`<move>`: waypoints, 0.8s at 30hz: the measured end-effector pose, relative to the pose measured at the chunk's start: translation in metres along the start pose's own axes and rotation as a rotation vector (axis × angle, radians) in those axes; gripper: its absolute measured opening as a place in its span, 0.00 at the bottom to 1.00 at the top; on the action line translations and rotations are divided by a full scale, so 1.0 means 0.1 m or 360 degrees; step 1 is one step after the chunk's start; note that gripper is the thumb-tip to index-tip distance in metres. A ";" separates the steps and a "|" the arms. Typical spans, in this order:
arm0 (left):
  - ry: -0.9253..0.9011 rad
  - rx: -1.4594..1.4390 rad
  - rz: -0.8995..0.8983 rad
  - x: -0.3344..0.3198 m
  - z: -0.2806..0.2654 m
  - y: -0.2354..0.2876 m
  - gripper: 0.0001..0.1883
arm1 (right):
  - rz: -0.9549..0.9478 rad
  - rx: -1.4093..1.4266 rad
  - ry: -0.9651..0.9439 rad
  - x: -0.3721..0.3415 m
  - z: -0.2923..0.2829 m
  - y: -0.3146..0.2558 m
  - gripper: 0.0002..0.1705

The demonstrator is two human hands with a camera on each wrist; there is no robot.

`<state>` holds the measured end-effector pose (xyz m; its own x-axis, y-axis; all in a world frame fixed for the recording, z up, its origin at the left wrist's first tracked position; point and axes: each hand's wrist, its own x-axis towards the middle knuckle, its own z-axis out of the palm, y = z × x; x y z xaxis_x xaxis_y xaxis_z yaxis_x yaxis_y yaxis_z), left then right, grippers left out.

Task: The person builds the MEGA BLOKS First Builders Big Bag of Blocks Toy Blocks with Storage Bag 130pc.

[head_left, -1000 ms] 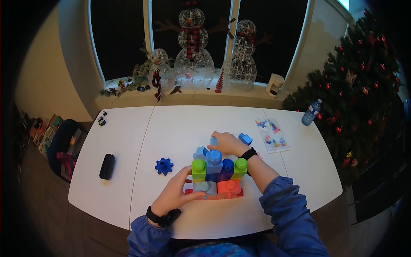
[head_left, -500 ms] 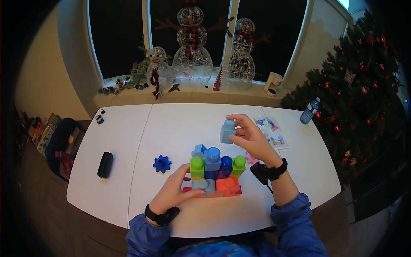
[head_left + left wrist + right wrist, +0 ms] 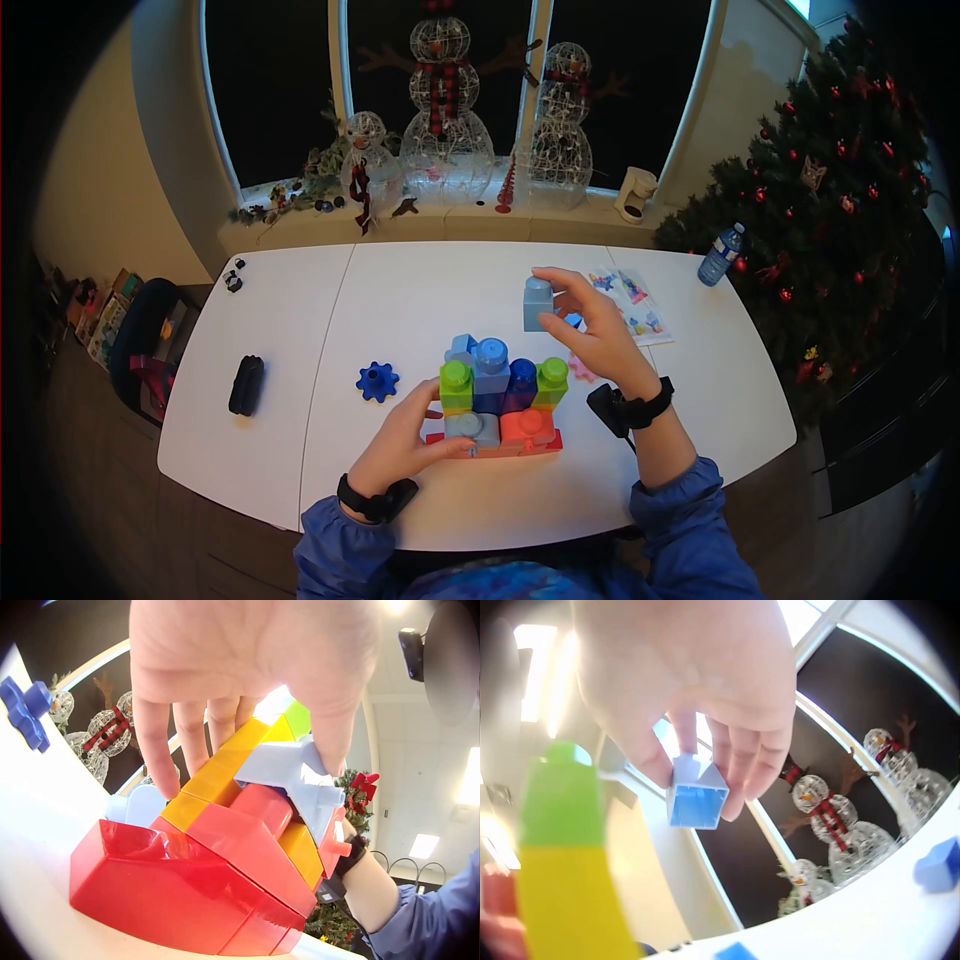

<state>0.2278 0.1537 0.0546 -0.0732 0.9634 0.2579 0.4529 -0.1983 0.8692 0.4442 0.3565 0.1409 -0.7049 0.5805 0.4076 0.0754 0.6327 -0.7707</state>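
Note:
A structure of toy building blocks [image 3: 490, 385], green, blue, grey and coral on a red base, stands near the middle of the table. My left hand [image 3: 398, 445] grips its left side, thumb on the front by the grey block [image 3: 478, 430] and fingers round the back. In the left wrist view, yellow and coral blocks sit over the curved red base [image 3: 172, 892]. Above the table, behind the structure, my right hand [image 3: 605, 335] pinches a light blue block [image 3: 538, 305], stud up. Its hollow underside shows in the right wrist view.
A dark blue gear-like piece [image 3: 377, 382] lies left of the structure. A pink piece [image 3: 581, 368] and another blue block [image 3: 939, 866] lie beyond it. Farther out are a picture sheet [image 3: 640, 310], a water bottle [image 3: 721, 255] and a black case [image 3: 246, 386].
My right hand, earlier low behind the structure, has lifted the light blue block up and to the right. My left hand has kept its grip on the structure.

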 end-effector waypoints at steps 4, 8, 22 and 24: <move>0.0011 0.0014 0.0004 0.01 0.00 -0.02 0.44 | 0.0119 -0.0618 -0.0317 0.08 0.19 0.73 0.25; -0.0002 0.0010 -0.0021 0.01 0.00 -0.01 0.44 | -0.0003 -0.0874 -0.0483 0.00 0.36 1.22 0.24; -0.0006 -0.0002 -0.0021 -0.01 0.00 0.00 0.42 | 0.0352 -0.1662 0.0036 0.13 0.09 1.56 0.27; -0.0004 -0.0006 -0.0022 -0.01 0.00 0.00 0.43 | 0.0348 -0.0951 0.0207 0.18 0.03 1.19 0.29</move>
<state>0.2276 0.1526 0.0540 -0.0775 0.9665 0.2448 0.4482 -0.1855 0.8744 0.4379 0.4406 0.0554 -0.5403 0.7620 0.3569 0.6137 0.6471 -0.4525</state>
